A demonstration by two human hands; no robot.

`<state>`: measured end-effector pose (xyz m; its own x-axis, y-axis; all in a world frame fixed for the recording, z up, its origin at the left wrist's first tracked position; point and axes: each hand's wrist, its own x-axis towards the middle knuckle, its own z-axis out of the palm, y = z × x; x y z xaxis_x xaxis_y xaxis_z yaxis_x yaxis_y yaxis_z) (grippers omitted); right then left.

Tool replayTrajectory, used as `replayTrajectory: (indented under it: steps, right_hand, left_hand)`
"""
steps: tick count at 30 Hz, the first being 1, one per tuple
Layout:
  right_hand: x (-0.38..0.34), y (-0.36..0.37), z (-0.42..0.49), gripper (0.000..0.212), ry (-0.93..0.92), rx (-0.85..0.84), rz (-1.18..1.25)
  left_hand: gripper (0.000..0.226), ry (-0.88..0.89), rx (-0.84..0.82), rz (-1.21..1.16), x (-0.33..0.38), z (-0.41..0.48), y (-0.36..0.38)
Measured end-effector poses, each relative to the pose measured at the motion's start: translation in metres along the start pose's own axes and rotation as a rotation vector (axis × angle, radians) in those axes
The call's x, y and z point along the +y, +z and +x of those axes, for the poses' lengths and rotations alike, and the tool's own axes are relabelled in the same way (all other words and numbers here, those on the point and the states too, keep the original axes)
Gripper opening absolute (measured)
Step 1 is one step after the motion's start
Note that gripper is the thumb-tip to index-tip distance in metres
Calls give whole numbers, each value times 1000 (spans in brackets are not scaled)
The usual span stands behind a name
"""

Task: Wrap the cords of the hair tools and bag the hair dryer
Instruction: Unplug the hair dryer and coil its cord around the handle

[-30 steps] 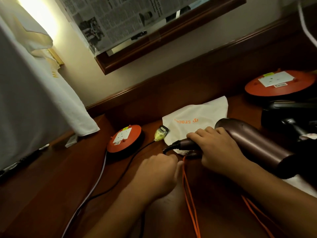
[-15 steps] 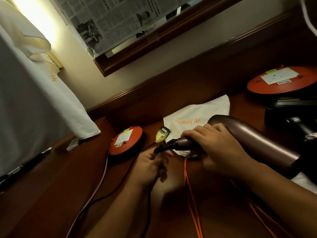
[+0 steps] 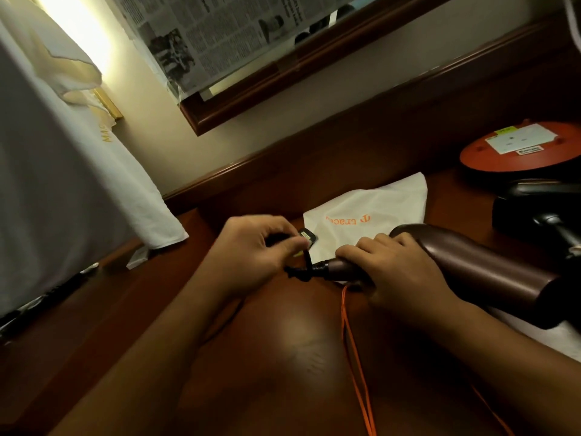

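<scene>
Both bare forearms reach forward and converge. The left hand [image 3: 259,251] lies knuckles up, its fingers curled, thumb and forefinger pinching the black cord [image 3: 298,273]. The right hand [image 3: 401,269] lies palm down, its fingers wrapped over the handle of the hair dryer [image 3: 471,262].

My right grip [image 3: 399,269] curls round the narrow end of the brown hair dryer [image 3: 471,272], low over the counter [image 3: 283,357]. Just off that end, my left grip [image 3: 254,250] pinches the black cord [image 3: 298,272], bunched at the dryer's tail. A white bag [image 3: 371,209] lies behind the dryer. An orange string [image 3: 355,347] runs from beneath the dryer towards me.
</scene>
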<state>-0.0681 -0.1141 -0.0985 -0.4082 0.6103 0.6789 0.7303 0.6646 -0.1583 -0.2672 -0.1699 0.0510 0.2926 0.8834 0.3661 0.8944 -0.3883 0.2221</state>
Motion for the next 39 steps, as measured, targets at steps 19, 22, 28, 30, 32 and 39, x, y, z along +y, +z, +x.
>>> replayTrajectory:
  steps: [19, 22, 28, 30, 32, 39]
  right_hand:
    - [10, -12, 1, 44, 144, 42, -119]
    - [5, -13, 3, 45, 25, 24, -97]
    - [4, -24, 5, 41, -93, 140, -42]
    - [5, -28, 5, 40, -39, 193, -16]
    - [6, -30, 5, 37, 13, 202, -25]
    - [8, -21, 3, 46, 187, 98, -130]
  left_hand:
    - [34, 98, 41, 237, 40, -39, 37]
    - [13, 40, 84, 44, 26, -8, 2]
    - [11, -186, -173, -361, -26, 20, 13]
    - [18, -268, -167, -497, -41, 9, 33]
    - [23, -300, -184, -522, -37, -7, 59]
    - [29, -186, -316, 86, 23, -57, 81]
